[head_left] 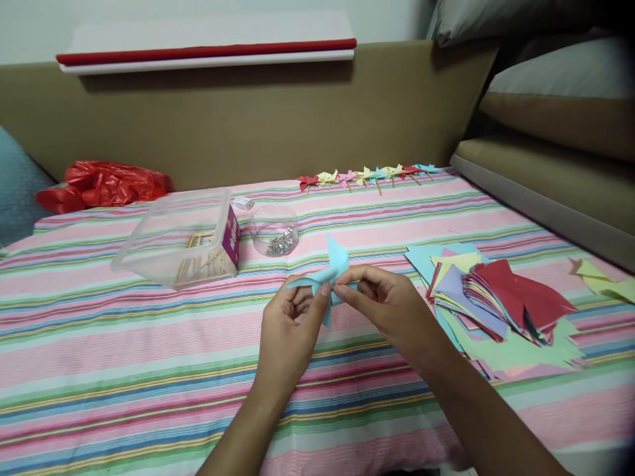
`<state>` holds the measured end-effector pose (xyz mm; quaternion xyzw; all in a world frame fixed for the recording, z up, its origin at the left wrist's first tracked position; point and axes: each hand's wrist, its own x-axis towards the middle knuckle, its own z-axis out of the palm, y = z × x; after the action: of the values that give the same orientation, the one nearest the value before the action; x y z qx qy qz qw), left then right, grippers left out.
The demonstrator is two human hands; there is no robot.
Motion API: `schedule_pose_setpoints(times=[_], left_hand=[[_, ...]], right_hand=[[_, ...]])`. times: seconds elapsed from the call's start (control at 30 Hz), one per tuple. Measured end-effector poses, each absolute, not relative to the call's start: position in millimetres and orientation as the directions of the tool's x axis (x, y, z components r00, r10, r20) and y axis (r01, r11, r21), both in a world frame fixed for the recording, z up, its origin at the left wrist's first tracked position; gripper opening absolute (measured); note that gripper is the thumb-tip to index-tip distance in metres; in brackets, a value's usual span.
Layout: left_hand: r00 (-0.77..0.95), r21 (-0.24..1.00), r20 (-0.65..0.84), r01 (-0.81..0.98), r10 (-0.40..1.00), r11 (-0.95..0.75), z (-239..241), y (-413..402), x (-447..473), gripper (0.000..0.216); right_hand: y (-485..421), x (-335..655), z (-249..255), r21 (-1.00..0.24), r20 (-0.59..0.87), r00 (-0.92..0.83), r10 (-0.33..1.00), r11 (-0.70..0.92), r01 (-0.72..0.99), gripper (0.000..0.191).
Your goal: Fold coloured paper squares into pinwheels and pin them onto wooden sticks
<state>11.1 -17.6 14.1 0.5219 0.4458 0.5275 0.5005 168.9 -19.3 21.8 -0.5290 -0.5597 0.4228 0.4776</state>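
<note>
Both forearms reach in over the near edge of the striped cloth [198, 357], converging on a blue paper pinwheel [338, 256] held above the cloth's middle. The left hand [292, 324] points away from that edge, thumb uppermost and fingers curled beneath, pinching the paper. The right hand [389, 301] slants in from the near right corner, its thumb and forefinger pinched together at the pinwheel's centre. A row of small pinwheels [347, 177] lies along the cloth's far edge.
</note>
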Motion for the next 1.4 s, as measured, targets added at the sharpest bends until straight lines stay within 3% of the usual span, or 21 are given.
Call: schedule_pose_setpoints(times=[0.27,0.43,0.5,0.63,0.77,1.03,1.27,1.4], left_hand=[[0.083,0.991,0.126,-0.056,0.989,-0.122,11.8,-16.1,9.3,0.018],[0.090,0.988,0.155,-0.030,0.984,-0.153,11.7,-16.8,9.8,0.016],[0.097,0.987,0.163,-0.024,0.982,-0.162,11.9,-17.4,9.5,0.014],[0.110,0.982,0.181,0.036,0.977,-0.186,11.8,-18.7,8.0,0.014],[0.123,0.969,0.211,0.104,0.970,-0.224,11.2,-18.5,6.3,0.013],[0.193,0.912,0.283,0.248,0.939,-0.326,12.9,-15.7,0.3,0.012],[0.170,0.954,0.204,0.188,0.964,-0.235,19.8,-18.3,-0.4,0.018],[0.148,0.955,0.206,0.185,0.967,-0.231,27.0,-18.1,-8.2,0.020]], right_hand=[[-18.0,165.7,18.9,-0.997,0.064,0.027,0.998,0.063,0.040,0.025],[-16.7,165.0,17.5,-0.991,0.049,0.046,0.998,0.054,-0.122,0.047],[-16.8,166.1,18.0,-0.995,0.047,0.033,0.998,0.050,-0.086,0.051],[-17.9,168.0,17.3,-0.996,0.078,-0.014,0.997,0.079,0.039,0.029],[-18.5,168.6,16.2,-0.985,0.111,-0.009,0.994,0.111,0.132,0.020],[-19.1,175.6,22.6,-0.879,0.241,-0.091,0.966,0.257,0.403,0.030],[-14.7,180.2,17.6,-0.857,0.245,-0.155,0.957,0.289,0.426,0.023],[-12.1,186.7,17.9,-0.900,0.229,-0.076,0.971,0.241,0.365,0.023]])
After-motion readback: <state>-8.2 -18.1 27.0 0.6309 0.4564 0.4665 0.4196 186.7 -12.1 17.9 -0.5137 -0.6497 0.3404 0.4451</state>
